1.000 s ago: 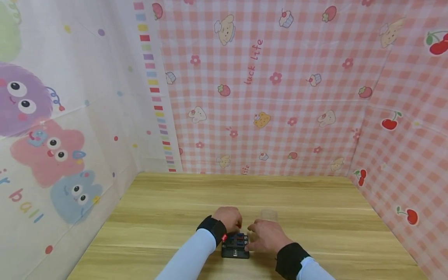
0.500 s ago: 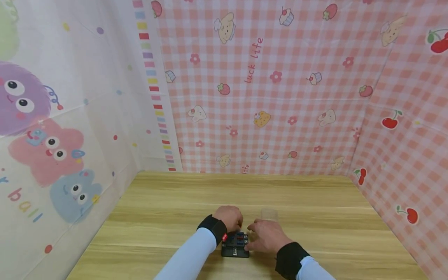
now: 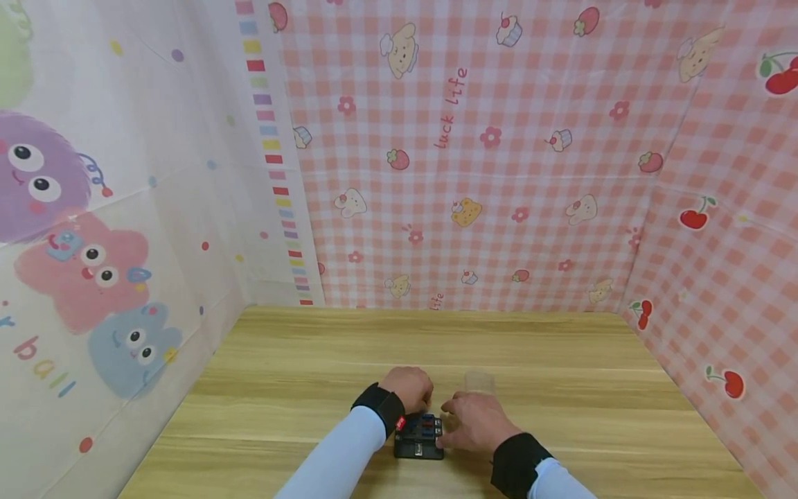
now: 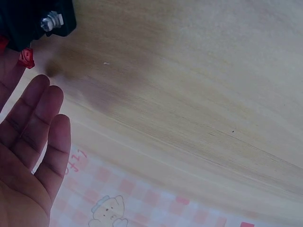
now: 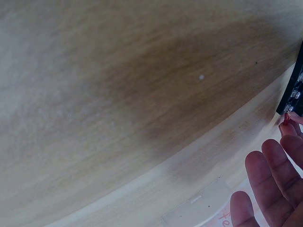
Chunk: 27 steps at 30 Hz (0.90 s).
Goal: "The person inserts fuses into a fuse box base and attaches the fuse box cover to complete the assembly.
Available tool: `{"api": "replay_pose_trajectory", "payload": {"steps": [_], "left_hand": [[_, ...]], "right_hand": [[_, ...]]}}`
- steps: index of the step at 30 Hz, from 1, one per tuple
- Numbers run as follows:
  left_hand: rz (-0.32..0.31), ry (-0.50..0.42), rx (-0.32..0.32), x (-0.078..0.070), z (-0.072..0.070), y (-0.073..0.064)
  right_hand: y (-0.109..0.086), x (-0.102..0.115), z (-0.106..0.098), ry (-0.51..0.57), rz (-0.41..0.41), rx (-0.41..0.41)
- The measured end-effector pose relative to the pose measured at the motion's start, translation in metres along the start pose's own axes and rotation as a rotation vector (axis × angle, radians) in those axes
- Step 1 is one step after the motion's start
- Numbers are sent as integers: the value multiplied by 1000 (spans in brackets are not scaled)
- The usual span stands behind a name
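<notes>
A black fuse block (image 3: 406, 452) lies on the table between both hands, with blue and red blade fuses in its rows. My left hand (image 3: 408, 389) reaches over its far left side, thumb hidden in the head view. At those fingertips is a small red blade fuse (image 4: 27, 57), pinched close against the block's edge. In the left wrist view a metal screw terminal (image 4: 51, 21) shows on the block. My right hand (image 3: 476, 421) has its thumb at the block's right side, its other fingers loosely extended beyond it.
Behind my right hand lies a clear plastic cover (image 3: 480, 382), seen also in the right wrist view. The wooden table (image 3: 280, 388) meets a pink checked cloth (image 3: 536, 180) at the back, with printed cloths on both sides.
Both hands and the fuse block stay nearly where they were. The red piece visible at my left fingertips a second ago is now hidden in the head view.
</notes>
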<state>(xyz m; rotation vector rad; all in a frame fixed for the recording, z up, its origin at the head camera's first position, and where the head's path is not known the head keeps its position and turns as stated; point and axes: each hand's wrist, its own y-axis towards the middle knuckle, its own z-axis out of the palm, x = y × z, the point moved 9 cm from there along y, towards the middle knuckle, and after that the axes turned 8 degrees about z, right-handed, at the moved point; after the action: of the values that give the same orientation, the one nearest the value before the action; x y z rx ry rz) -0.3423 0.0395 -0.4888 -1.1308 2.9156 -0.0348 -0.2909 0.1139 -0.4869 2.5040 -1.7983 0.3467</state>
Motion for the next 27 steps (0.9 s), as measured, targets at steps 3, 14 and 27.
{"api": "replay_pose_trajectory", "payload": {"steps": [3,14,27], "left_hand": [[-14,-13,1,1,0,-1],[-23,-22,-9,1,-3,-3],[-77,-143,-1,13,-7,-11]], "right_hand": [[0,0,1,6,2,1],[1,0,3,-7,4,4],[0,2,3,-3,-8,-4]]}}
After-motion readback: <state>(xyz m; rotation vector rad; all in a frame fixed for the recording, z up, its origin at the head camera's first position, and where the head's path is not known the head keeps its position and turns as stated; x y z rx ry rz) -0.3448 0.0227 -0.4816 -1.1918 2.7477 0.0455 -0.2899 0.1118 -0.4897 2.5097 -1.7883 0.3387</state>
